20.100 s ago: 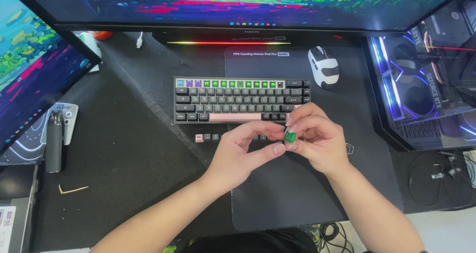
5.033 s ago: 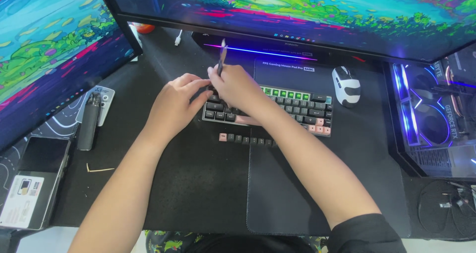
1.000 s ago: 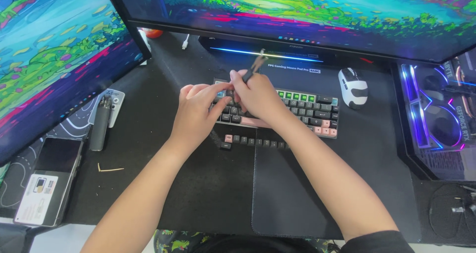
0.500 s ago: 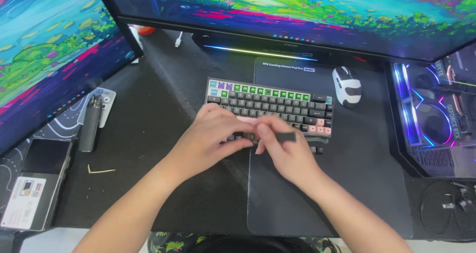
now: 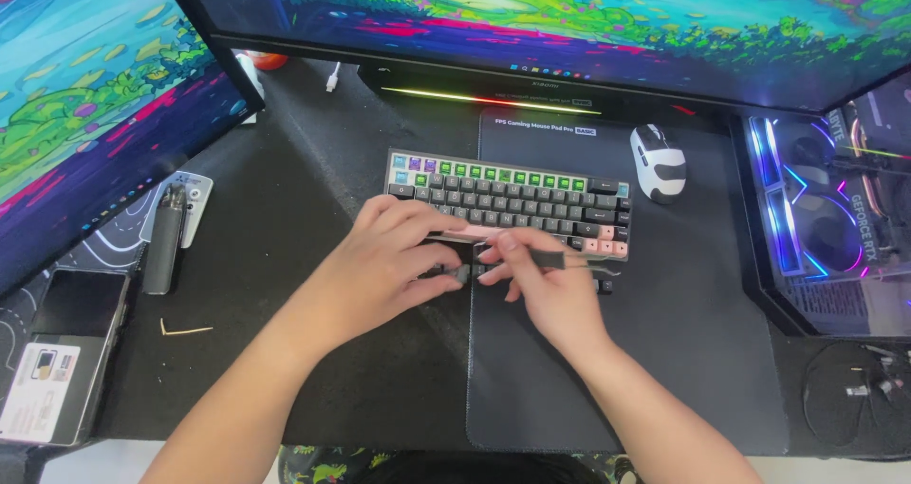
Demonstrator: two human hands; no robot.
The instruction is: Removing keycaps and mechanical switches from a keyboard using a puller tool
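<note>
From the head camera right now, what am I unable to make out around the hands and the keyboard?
- Head view: the keyboard has its lower front edge covered by both hands.
- The small dark piece at the left hand: too small to identify.
- The slim tool in the right hand: tip blurred.
- Loose keycaps before the keyboard: mostly hidden.

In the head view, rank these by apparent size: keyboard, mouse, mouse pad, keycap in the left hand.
1. Mouse pad
2. Keyboard
3. Mouse
4. Keycap, pinched in the left hand; partly hidden, but clearly smallest.
</note>
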